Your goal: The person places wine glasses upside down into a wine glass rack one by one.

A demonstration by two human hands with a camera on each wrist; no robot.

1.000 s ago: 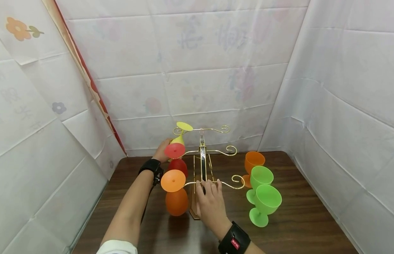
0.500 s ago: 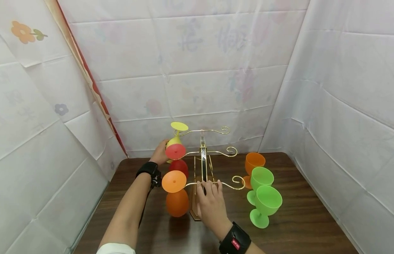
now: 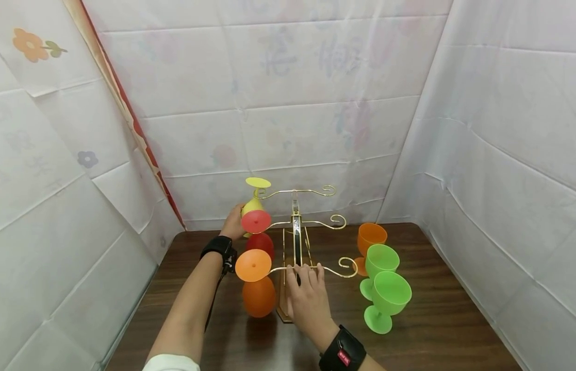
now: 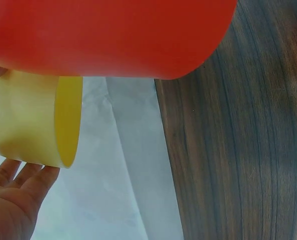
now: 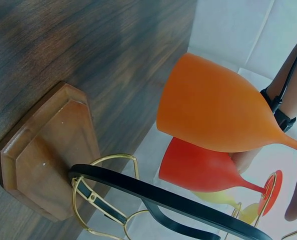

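My left hand point(image 3: 233, 222) holds a yellow goblet point(image 3: 251, 206) by its bowl, upside down, at the left end of the rack's farthest hook arm. Fingers and thumb lie around the bowl point(image 4: 28, 120) in the left wrist view. The goblet's stem is beside the curled hook; whether it sits inside cannot be told. My right hand point(image 3: 308, 296) grips the gold wire goblet rack point(image 3: 296, 232) at its front hook arm, fingers bent over it; the thumb is hidden in the head view. A red goblet point(image 3: 256, 221) and an orange goblet point(image 3: 259, 298) hang upside down from the left hooks.
Upright on the dark wooden table point(image 3: 436, 330), right of the rack, stand an orange goblet point(image 3: 371, 236) and two green goblets, one nearer point(image 3: 392, 291), one behind point(image 3: 382, 259). The rack's wooden base point(image 5: 53, 150) rests on the table. White sheeting point(image 3: 315, 129) encloses the back and sides.
The left hand and yellow goblet have shifted slightly left, so its foot is now nearer the hook's outer end. The right hand stays on the rack.
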